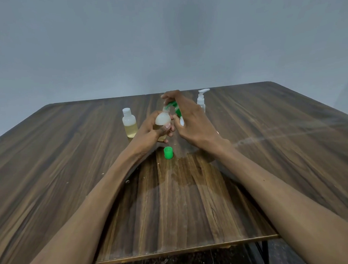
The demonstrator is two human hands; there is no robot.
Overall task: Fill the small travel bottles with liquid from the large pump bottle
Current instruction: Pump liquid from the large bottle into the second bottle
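My left hand (153,130) grips a small translucent travel bottle (162,119), uncapped, tilted toward a green pump nozzle. My right hand (190,119) wraps the large pump bottle, whose green pump head (175,107) shows between my fingers; its body is mostly hidden by the hand. The nozzle tip meets the small bottle's open neck. A green cap (168,152) stands on the table just in front of my hands. A second small travel bottle (130,123) with a white cap stands upright to the left, about half full of yellow liquid.
A clear bottle with a white pump (202,99) stands behind my right hand. The wooden table (269,147) has a wet patch (183,171) in front of the green cap. A grey wall rises behind the far edge.
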